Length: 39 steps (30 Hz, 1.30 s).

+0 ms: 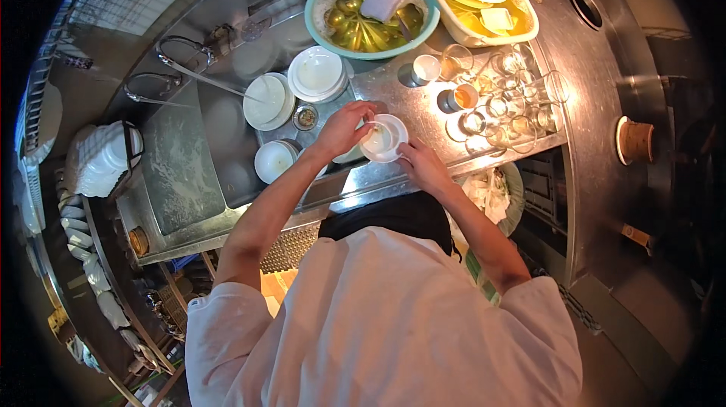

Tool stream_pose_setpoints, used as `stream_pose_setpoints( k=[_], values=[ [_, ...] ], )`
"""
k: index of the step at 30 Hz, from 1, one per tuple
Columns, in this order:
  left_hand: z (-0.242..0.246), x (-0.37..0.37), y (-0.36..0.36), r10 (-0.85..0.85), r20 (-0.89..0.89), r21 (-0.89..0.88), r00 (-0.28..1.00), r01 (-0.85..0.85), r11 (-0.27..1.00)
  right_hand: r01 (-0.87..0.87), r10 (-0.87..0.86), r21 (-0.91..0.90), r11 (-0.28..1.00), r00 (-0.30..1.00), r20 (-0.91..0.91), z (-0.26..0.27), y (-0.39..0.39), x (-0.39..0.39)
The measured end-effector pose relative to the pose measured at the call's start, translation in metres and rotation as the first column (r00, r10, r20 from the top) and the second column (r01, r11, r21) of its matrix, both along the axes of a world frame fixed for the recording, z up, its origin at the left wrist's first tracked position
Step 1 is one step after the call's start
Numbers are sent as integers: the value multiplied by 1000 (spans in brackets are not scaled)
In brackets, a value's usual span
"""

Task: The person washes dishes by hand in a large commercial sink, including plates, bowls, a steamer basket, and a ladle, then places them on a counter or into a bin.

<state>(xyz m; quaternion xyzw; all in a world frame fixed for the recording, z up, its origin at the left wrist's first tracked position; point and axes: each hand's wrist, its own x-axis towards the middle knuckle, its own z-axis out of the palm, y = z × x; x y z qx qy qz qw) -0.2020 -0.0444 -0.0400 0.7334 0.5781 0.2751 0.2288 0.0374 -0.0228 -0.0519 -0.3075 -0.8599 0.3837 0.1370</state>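
Observation:
A small white bowl (384, 138) is held over the near edge of the steel counter. My right hand (422, 164) grips its lower right rim. At its upper left rim is my left hand (344, 128), with thumb and fingers bent around what looks like a white spoon. Left of the hands stand stacked white plates (316, 73), more white plates (269, 102), a small glass dish (305, 117) and stacked white bowls (275, 162). To the right, many drinking glasses (498, 105) stand close together beside a cup of amber liquid (463, 96).
Behind stand a teal basin (315, 24) of soapy water with ladles or spoons and a sponge, and a cream tub (528, 26) with plates in yellowish liquid. Two faucets (184, 53) are at the left sink. A lined waste bin (512, 197) sits below the counter's edge at right.

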Motion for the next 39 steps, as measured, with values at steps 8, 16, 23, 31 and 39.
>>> stream_pose_setpoints(
  k=[8, 16, 23, 31, 39],
  values=[
    [-84, -189, -28, 692, 385, -345, 611, -601, 721, 328, -325, -129, 936, 945, 46, -42, 11, 30],
    [-110, -401, -37, 916, 149, -195, 372, -897, 396, 497, -490, -21, 868, 861, 136, -12, -2, 35],
    [-108, -423, -5, 945, 112, -512, 309, -797, 321, 658, -646, -11, 753, 743, 175, 0, -36, 63],
    [-112, -440, -10, 754, -416, -187, 508, -859, 476, 670, -643, -213, 711, 743, 189, 3, -53, 62],
    [-28, -339, 17, 822, -116, 180, 558, -802, 569, 703, -690, -183, 687, 710, 139, -14, -42, 79]
  ],
)
